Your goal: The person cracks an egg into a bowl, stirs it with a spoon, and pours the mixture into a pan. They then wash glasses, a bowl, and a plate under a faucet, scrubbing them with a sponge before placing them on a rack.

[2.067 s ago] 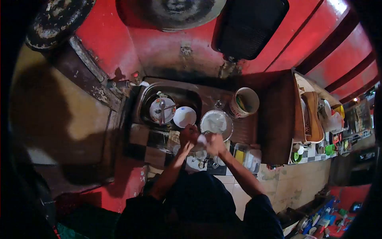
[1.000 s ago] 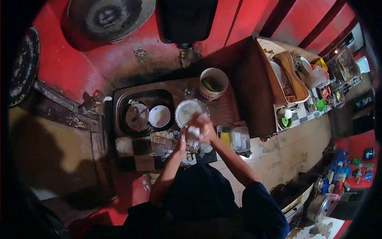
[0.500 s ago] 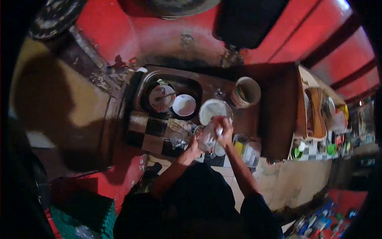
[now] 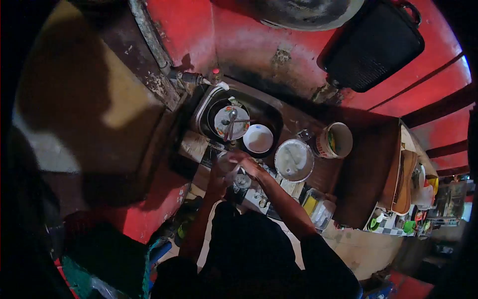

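Both hands are close together in front of the sink (image 4: 273,107). My left hand (image 4: 216,179) is closed round the side of a clear container (image 4: 227,163), blurred by motion. Across its top lies my right hand (image 4: 250,166), with fingers bent against it; what is inside is hidden. Just right of the container a clear glass (image 4: 242,181) stands on the checkered ledge. In the sink are a patterned plate (image 4: 222,119) with spoons on it and a white bowl (image 4: 258,138). A round tub (image 4: 309,172) with whitish contents sits right of my right forearm.
A white bucket (image 4: 340,140) stands on the drainboard. Clear boxes, one with a yellow thing (image 4: 309,205), lie at the front edge. A black tray (image 4: 376,47) and a large round pan (image 4: 308,12) hang on the red wall. A tap (image 4: 191,77) reaches over the sink's left corner.
My hands have moved left with the clear container, from in front of the round tub to the sink's front edge. The camera view has shifted too, so the sink appears farther right.
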The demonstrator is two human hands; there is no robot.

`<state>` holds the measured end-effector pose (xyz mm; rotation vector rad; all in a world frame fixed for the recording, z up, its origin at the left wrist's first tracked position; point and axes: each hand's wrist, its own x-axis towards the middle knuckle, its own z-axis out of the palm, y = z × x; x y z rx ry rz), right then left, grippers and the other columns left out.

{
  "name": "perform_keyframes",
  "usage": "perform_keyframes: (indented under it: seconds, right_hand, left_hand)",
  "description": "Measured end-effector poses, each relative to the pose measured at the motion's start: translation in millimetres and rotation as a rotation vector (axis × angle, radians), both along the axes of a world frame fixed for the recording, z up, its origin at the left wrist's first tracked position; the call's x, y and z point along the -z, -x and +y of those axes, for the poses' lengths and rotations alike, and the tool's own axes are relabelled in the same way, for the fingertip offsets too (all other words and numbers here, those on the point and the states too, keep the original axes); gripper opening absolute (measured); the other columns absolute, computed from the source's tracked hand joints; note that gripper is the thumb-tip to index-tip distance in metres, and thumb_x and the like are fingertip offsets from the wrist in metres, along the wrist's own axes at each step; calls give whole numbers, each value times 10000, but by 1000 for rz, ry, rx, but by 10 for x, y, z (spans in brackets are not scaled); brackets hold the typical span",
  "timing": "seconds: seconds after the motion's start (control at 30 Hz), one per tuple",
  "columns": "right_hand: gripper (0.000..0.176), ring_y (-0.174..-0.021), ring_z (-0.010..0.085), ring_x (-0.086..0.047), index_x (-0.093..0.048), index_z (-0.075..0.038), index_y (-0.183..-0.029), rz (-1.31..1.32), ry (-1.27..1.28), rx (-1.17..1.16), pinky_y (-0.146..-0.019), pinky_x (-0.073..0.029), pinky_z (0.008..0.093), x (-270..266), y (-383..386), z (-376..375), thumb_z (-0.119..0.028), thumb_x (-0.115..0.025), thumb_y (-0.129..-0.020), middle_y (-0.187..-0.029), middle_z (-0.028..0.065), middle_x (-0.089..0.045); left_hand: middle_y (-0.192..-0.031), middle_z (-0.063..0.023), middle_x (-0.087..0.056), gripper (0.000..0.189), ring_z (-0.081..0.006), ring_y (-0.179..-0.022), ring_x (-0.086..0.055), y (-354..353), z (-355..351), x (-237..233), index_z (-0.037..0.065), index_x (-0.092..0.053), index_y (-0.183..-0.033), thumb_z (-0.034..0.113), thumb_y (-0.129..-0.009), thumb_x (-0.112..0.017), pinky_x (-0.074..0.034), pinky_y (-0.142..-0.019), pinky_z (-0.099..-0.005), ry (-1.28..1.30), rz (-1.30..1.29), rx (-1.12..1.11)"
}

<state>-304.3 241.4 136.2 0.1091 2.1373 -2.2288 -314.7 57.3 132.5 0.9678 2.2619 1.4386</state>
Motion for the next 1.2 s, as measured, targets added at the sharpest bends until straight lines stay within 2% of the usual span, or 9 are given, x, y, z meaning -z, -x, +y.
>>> perform_keyframes:
  seconds: [0.3,0.47,0.5,0.6,0.87,0.93,1.03,1.1,1.2]
  right_hand:
    - [143,-648,346,-597,-621,-31,-692,-3,-1214,-157,-594,-486,447,1395,315,-620,-162,-570,-661,-666,191,-577]
    - [270,-739,347,-637,-588,-69,-926,-439,-932,9,-592,-513,484,806,142,-487,-276,-587,-754,-760,176,-619]
    - [303,-727,353,-637,-577,-73,-958,-474,-857,139,-591,-512,485,527,96,-385,-314,-580,-773,-760,176,-626]
    - [404,-687,391,-624,-523,-100,-1059,-423,-822,442,-590,-498,494,622,-244,-8,-425,-545,-820,-738,192,-632]
    - [442,-892,405,-568,-394,-112,-1222,-611,-553,1303,-753,-457,488,360,-2915,1111,-171,-536,-807,-1098,202,-532]
    - [453,-1003,408,-492,-410,-137,-1214,-618,-743,1406,-791,-446,475,619,-3633,1105,-116,-544,-781,-1131,172,-462]
    - [365,-895,464,-519,-420,-96,-1145,-790,-1280,1194,-748,-443,503,538,-4301,1072,-136,-542,-803,-1082,225,-454]
    - [326,-870,443,-515,-441,-69,-1062,-796,-716,1585,-736,-442,489,688,-4504,962,-155,-595,-788,-1023,256,-483]
    - [356,-828,445,-525,-442,-69,-1060,-664,-721,1639,-710,-434,498,873,-4763,982,-182,-632,-781,-988,263,-501]
  left_hand:
    - [-1344,-252,-344,907,-342,-1271,-344,128,-443,1061,-7,-136,-1404,173,-725,-709,-287,-1042,-386,260,-223,-73]
    - [-1269,-219,-445,648,-330,-1169,-456,228,-246,1613,-31,-270,-1358,136,-822,-593,-352,-996,-374,-355,-596,-432]
    - [-1193,-199,-507,447,-298,-1118,-489,458,-392,2324,-44,-407,-1273,87,-861,-519,-355,-987,-356,-43,-275,-508]
    - [-1098,-184,-557,332,-269,-1055,-521,369,592,977,-51,-492,-1175,87,-873,-505,-379,-952,-350,-96,-68,-483]
    - [-1005,-108,-627,275,-197,-907,-612,-140,3329,1215,28,-567,-1072,228,-883,-565,-485,-752,-307,-39,-205,178]
    - [-1057,-104,-598,337,-188,-959,-573,-119,3879,1987,35,-543,-1130,234,-864,-599,-446,-851,-311,-54,-496,199]
    - [-1227,-112,-479,374,-211,-1155,-449,-135,4131,2469,83,-490,-1200,166,-843,-561,-409,-940,-378,301,13,454]
    - [-1237,-96,-449,450,-218,-1164,-429,-31,4421,2948,86,-424,-1277,-27,-844,-479,-415,-932,-341,-70,-655,473]
    - [-1237,-38,-444,511,-213,-1120,-415,-91,4580,2436,151,-473,-1196,445,-791,-581,-361,-958,-391,4,-1170,171]
